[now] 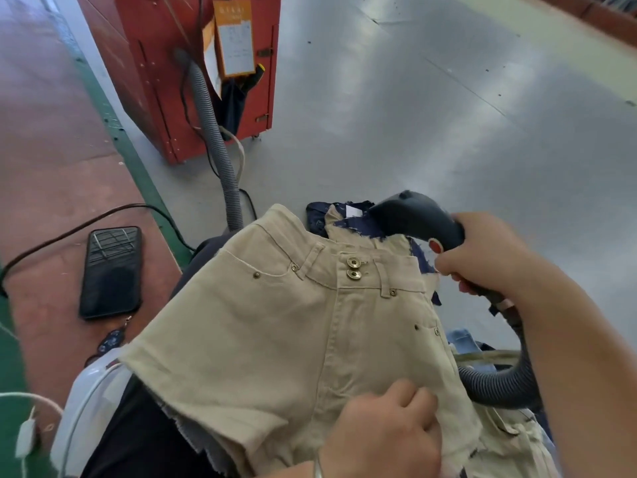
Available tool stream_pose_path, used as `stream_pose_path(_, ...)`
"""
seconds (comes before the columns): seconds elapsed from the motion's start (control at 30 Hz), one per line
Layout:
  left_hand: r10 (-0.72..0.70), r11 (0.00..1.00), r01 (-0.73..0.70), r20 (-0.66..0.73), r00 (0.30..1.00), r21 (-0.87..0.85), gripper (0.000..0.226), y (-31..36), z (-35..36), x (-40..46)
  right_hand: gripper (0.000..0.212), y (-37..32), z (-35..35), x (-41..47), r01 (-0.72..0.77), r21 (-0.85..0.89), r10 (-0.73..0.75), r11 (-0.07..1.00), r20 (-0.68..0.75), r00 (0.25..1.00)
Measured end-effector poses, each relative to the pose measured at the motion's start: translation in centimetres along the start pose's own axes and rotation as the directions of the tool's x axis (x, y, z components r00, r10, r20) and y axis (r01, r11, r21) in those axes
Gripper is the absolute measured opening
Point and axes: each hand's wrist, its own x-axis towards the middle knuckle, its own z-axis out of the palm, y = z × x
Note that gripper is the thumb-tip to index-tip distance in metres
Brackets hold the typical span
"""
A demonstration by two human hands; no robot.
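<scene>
Your right hand is wrapped tight around the dark grey plastic nozzle, which has a ribbed hose at its back. The nozzle sits at 2 o'clock from the beige cloth shorts with two brass buttons, right at their waistband. The shorts lie spread out in the middle, over your lap. Your left hand has its fingers curled and pinches the shorts at their 6 o'clock edge. A flat black phone lies at 9 o'clock. A big red metal box stands at 11 o'clock.
</scene>
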Motion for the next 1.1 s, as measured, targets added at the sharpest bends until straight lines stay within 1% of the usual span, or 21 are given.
stream_pose_path(0.03, 0.004, 1.000, -0.004, -0.020, 1.000, -0.002, 0.016, 0.0, 0.1, -0.1, 0.018, 0.5, -0.6, -0.2, 0.006, 0.031, -0.006, 0.999, -0.024, 1.000)
stream_pose_path(0.1, 0.000, 1.000, -0.001, -0.050, 0.999, -0.013, 0.023, -0.2, 0.1, -0.2, 0.026, 1.8, -1.5, -2.2, 0.042, 0.068, -0.037, 0.997, -0.071, 0.997)
stream_pose_path(0.17, -0.007, 1.000, 0.006, -0.051, 0.999, -0.021, 0.024, -0.2, 0.3, -0.3, 0.030, 3.1, -1.6, -5.4, 0.066, 0.015, -0.064, 0.998, -0.100, 0.993)
stream_pose_path(0.23, -0.010, 1.000, 0.009, -0.057, 0.998, -0.026, 0.021, -0.2, 0.7, -0.2, 0.035, 4.3, -1.1, -8.6, 0.057, -0.012, -0.057, 0.998, -0.075, 0.996)
stream_pose_path(0.3, 0.011, 1.000, -0.012, -0.106, 0.994, -0.009, 0.014, -0.1, 0.8, -0.1, 0.028, 5.3, 0.1, -10.2, 0.018, -0.029, -0.017, 0.999, 0.007, 1.000)
stream_pose_path(0.37, 0.068, 0.997, -0.062, -0.161, 0.985, 0.043, 0.009, -0.2, 0.6, 0.2, 0.025, 5.8, 1.0, -10.4, -0.011, -0.085, 0.019, 0.996, 0.086, 0.996)
stream_pose_path(0.4, 0.101, 0.993, -0.090, -0.168, 0.981, 0.071, 0.009, -0.2, 0.4, 0.3, 0.023, 5.9, 1.4, -10.1, -0.020, -0.083, 0.029, 0.996, 0.101, 0.994)
stream_pose_path(0.47, 0.138, 0.987, -0.124, -0.150, 0.979, 0.100, 0.010, -0.2, 0.2, 0.4, 0.022, 5.6, 1.6, -9.1, -0.010, -0.066, 0.015, 0.998, 0.078, 0.997)
stream_pose_path(0.53, 0.152, 0.984, -0.138, -0.133, 0.979, 0.108, 0.011, -0.3, 0.4, 0.5, 0.022, 4.9, 1.6, -7.7, 0.035, -0.077, -0.031, 0.996, 0.047, 0.998)
stream_pose_path(0.63, 0.149, 0.988, -0.140, -0.145, 0.978, 0.069, 0.013, -0.6, 0.3, 0.9, 0.019, 3.2, 1.7, -5.2, 0.080, -0.070, -0.079, 0.994, 0.019, 0.997)
stream_pose_path(0.7, 0.156, 0.988, -0.155, -0.095, 0.983, 0.019, 0.015, -0.8, 0.1, 1.1, 0.014, 2.2, 2.0, -3.1, 0.090, -0.076, -0.092, 0.993, -0.023, 0.996)
stream_pose_path(0.77, 0.157, 0.988, -0.157, 0.009, 0.988, -0.012, 0.023, -0.9, -0.3, 1.0, 0.013, 1.5, 2.0, -1.3, 0.062, -0.065, -0.065, 0.996, -0.038, 0.997)
stream_pose_path(0.87, 0.139, 0.988, -0.134, 0.075, 0.987, -0.075, 0.017, -1.1, -0.8, 0.7, 0.014, 2.0, 1.5, -1.1, 0.037, -0.003, -0.037, 0.999, -0.060, 0.997)
stream_pose_path(0.93, 0.111, 0.988, -0.092, 0.159, 0.981, -0.123, 0.036, -1.3, -1.4, 0.7, 0.013, 3.5, 0.8, -2.7, 0.047, 0.043, -0.043, 0.998, -0.094, 0.995)
stream_pose_path(0.97, 0.094, 0.988, -0.070, 0.185, 0.978, -0.135, 0.041, -1.4, -1.8, 0.8, 0.016, 4.3, 0.5, -4.0, 0.054, 0.054, -0.048, 0.997, -0.104, 0.993)
stream_pose_path(1.07, 0.086, 0.987, -0.055, 0.207, 0.974, -0.151, 0.031, -1.4, -2.4, 0.9, 0.018, 6.5, -0.1, -8.1, 0.048, 0.066, -0.041, 0.997, -0.095, 0.995)
stream_pose_path(1.1, 0.094, 0.988, -0.064, 0.212, 0.973, -0.143, 0.028, -1.4, -2.3, 1.0, 0.024, 7.1, -0.3, -9.3, 0.032, 0.069, -0.026, 0.997, -0.077, 0.997)
